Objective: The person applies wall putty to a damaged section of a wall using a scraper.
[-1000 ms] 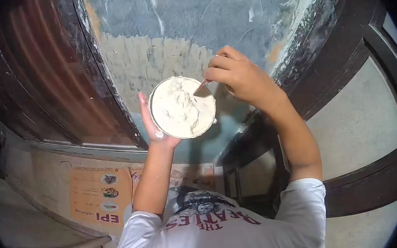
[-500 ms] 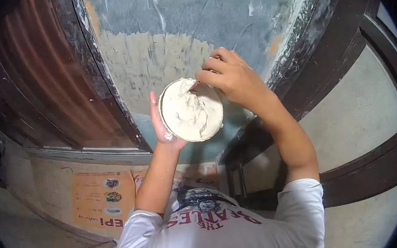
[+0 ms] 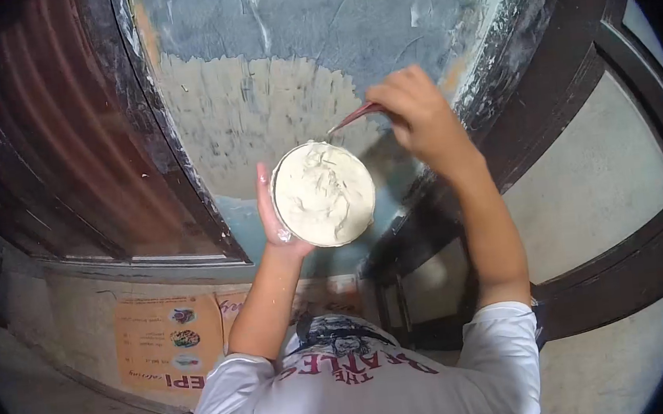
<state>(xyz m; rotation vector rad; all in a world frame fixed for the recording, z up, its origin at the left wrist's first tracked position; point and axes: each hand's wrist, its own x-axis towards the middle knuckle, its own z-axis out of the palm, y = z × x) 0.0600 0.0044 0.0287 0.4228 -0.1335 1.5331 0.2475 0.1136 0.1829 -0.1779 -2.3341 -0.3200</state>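
A round container of cream-coloured paste (image 3: 325, 196) rests in my left hand (image 3: 273, 217), whose thumb or finger stands along its left side while the rest goes under it. Fingers of my right hand (image 3: 418, 111) are closed on the handle of a dark red tool (image 3: 356, 115). The tool's narrow tip is just above the container's upper rim, apart from the paste. White smears show on my left hand near the wrist. The paste has ridges and swirls on its surface.
Ahead is a grey-blue surface (image 3: 329, 16) with a rough beige patch (image 3: 235, 112). Dark brown wood panels (image 3: 79, 151) stand at the left, and a dark-framed pale panel (image 3: 592, 174) at the right. An orange printed sheet (image 3: 153, 340) lies at the lower left.
My right hand has moved up and to the right, drawing the tool out of the paste. In the view, the container and my left hand sit slightly lower.
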